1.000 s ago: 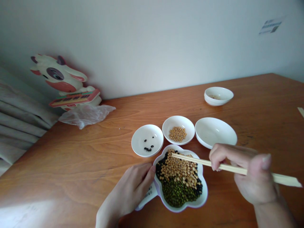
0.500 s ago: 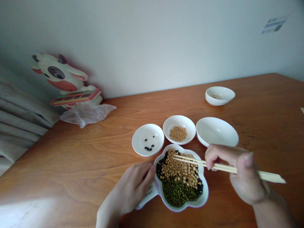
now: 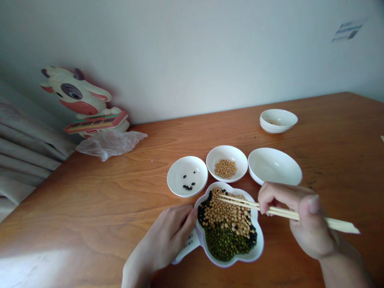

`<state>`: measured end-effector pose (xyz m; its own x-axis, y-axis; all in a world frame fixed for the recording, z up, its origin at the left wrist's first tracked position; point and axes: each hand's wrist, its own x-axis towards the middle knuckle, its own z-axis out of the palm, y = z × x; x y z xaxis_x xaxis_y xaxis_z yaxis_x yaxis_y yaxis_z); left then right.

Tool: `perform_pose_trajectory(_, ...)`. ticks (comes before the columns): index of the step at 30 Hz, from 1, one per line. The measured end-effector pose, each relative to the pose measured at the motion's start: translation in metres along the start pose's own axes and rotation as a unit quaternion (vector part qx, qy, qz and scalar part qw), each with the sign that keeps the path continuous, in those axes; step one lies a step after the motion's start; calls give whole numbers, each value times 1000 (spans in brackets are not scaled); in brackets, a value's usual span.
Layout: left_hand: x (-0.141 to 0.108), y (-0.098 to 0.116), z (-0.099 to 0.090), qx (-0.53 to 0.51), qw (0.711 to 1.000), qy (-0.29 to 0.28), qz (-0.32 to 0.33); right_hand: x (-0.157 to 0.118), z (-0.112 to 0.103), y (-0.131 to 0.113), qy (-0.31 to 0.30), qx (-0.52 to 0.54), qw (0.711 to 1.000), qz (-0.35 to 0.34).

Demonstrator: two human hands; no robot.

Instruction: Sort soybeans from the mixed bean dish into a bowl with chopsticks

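Note:
My left hand (image 3: 168, 230) is closed on the left edge of a white flower-shaped dish (image 3: 258, 244) with a handle, thumb by the rim. In the dish lie soybeans (image 3: 229, 212), green mung beans (image 3: 225, 242) and black beans (image 3: 252, 236). My right hand (image 3: 303, 216) grips a pair of chopsticks (image 3: 282, 212), whose tips are close together among the soybeans at the dish's far left. Whether a bean is between the tips I cannot tell. Behind the dish stand a white bowl (image 3: 177, 186) with several black beans and a bowl (image 3: 213, 156) of soybeans.
A third white bowl (image 3: 273, 166) stands right of these, behind my right hand. Farther back is another bowl (image 3: 279, 120) with something pale inside. A cow toy (image 3: 90, 104) with a keyboard and a clear plastic bag (image 3: 111, 145) are at the back left, on the wooden table (image 3: 105, 200).
Almost nothing differs. The rear ends of the chopsticks have shifted very slightly in my right hand; their tips stay on the soybeans, and my left hand keeps its place.

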<state>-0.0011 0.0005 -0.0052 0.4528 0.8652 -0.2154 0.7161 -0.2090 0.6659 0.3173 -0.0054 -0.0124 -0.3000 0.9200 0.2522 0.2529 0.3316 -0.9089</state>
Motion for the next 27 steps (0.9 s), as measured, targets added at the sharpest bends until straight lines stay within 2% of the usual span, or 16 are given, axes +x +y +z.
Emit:
perform_pose_trajectory(15,-2,-1,0,1,1000,6,3,1,0,-3,14,3,1000,-27)
perform_pose_trajectory(27,-1,1,-1,0,1000,5,10,2,-1,-11,-13,-5,1000,-11)
